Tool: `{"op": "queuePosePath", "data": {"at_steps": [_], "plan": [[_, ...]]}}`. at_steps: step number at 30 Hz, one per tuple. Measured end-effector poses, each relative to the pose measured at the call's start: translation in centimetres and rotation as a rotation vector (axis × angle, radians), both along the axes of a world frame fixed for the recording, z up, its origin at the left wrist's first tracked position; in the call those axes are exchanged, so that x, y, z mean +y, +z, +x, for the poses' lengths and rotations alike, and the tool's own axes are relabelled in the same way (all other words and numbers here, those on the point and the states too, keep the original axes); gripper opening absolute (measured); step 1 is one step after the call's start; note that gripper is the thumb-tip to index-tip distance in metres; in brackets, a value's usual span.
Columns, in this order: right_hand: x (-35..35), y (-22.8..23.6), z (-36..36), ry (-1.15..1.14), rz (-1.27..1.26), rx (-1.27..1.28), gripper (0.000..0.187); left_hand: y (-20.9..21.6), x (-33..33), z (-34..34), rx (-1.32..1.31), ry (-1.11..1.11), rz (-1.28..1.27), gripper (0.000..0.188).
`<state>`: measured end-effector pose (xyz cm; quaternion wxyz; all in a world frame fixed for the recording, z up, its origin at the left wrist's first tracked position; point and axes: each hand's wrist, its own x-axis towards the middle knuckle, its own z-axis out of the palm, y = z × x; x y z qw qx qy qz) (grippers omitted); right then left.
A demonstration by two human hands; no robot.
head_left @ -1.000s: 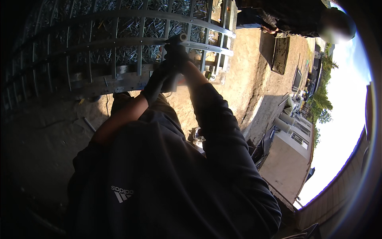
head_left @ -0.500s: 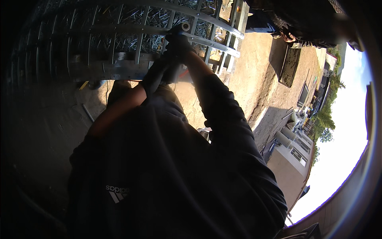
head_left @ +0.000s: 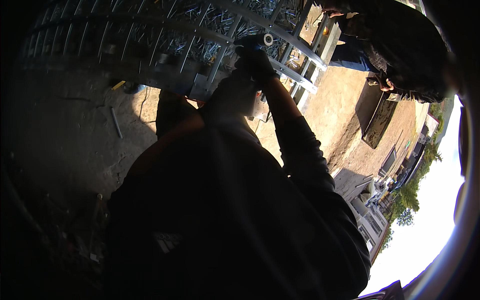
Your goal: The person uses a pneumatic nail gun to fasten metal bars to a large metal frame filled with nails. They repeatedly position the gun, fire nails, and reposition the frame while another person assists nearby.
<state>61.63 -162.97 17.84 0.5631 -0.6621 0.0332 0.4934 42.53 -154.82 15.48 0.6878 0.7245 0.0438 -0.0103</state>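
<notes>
My right hand [head_left: 257, 65], in a dark glove, is closed around a dark power tool [head_left: 254, 41] with a pale round ring at its right end. The tool's kind is hard to make out in the shadow. My left hand [head_left: 227, 90] is a dark shape close below and left of the right one, its fingers hidden. Both hands are at the near edge of a metal frame [head_left: 292, 41] of long rails and crossbars. Beneath and between the bars lie many thin shiny metal pieces [head_left: 205, 45], perhaps nails or screws.
Another person [head_left: 400, 50] in dark clothes stands at the upper right, hands low in front. Behind that person's hands lies a long trough-like box [head_left: 378, 122] on sandy ground. A thin rod [head_left: 116, 122] and a cable [head_left: 143, 107] lie on the floor at left.
The view has shifted, so the frame, my hands and the power tool appear further right. The other person shows more fully. My left forearm has fallen into deeper shadow.
</notes>
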Motion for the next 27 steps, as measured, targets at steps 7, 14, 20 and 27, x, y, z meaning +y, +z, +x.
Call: {"op": "queuePosePath", "data": {"at_steps": [7, 14, 20, 27], "plan": [[-10.3, 3.8, 1.5, -0.1, -0.225, 0.09, 0.017, 2.5, -10.1, 4.9, 0.544, -0.041, -1.07, 0.052], [-10.7, 3.2, 2.2, -0.079, 0.031, 0.067, 0.019, 0.2, -10.6, 5.3, 0.029, -0.068, -0.278, 0.055], [-10.1, -0.4, 4.2, 0.377, -0.005, -0.419, 0.013, -1.5, -10.0, 5.9, 0.062, -0.074, -0.424, 0.057], [-10.5, -2.0, 4.8, 0.603, -0.078, -0.66, 0.027, -1.6, -9.4, 6.1, 0.079, -0.083, -0.477, 0.059]]}}
